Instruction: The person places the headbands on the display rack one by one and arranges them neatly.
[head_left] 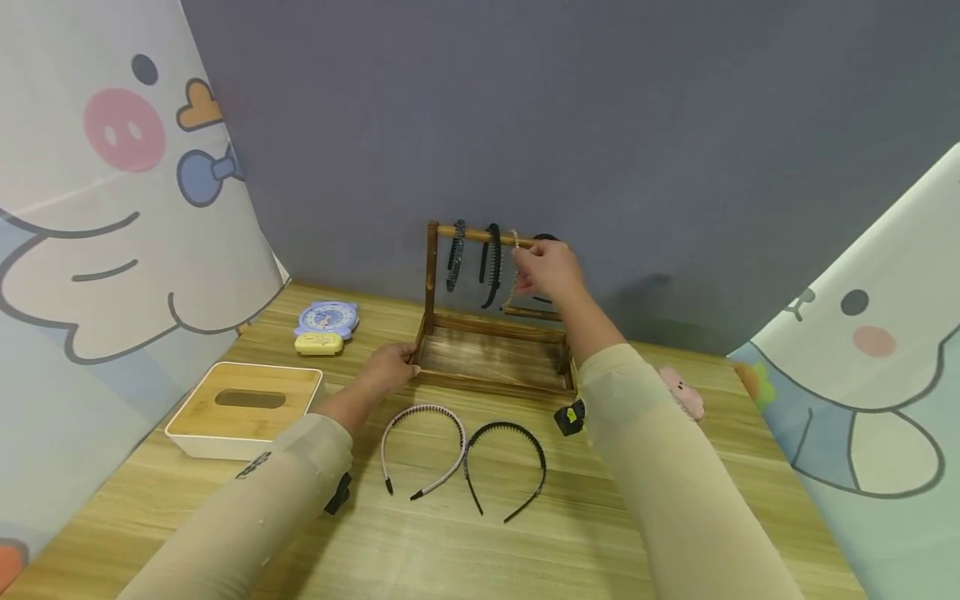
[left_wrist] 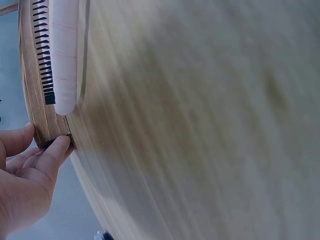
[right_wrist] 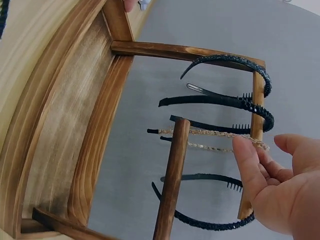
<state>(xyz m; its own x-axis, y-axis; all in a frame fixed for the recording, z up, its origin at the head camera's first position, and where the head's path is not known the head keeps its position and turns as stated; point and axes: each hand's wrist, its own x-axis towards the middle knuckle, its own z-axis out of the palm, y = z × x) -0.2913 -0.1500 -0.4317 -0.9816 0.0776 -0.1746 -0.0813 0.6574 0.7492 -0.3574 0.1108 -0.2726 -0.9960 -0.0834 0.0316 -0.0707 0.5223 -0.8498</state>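
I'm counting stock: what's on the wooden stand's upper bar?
Three dark headbands, and a gold headband the right hand pinches. That hand hides part of the bar.

Six headbands (head_left: 425, 407), one wooden rack (head_left: 495, 386)

Four headbands hang on the rack: one blue sequined headband (right_wrist: 225, 58), one black headband (right_wrist: 210, 100), one gold headband (right_wrist: 205, 132) and one other dark headband (right_wrist: 215, 227). Two lie on the one table (head_left: 465, 558): one pink and one dark toothed headband (head_left: 506, 424). There are also one tissue box (head_left: 247, 379), one clock-faced item (head_left: 327, 317), one small yellow item (head_left: 318, 343), one pink item (head_left: 682, 393) and two hands, one left hand (head_left: 388, 367) and one right hand (head_left: 553, 271).
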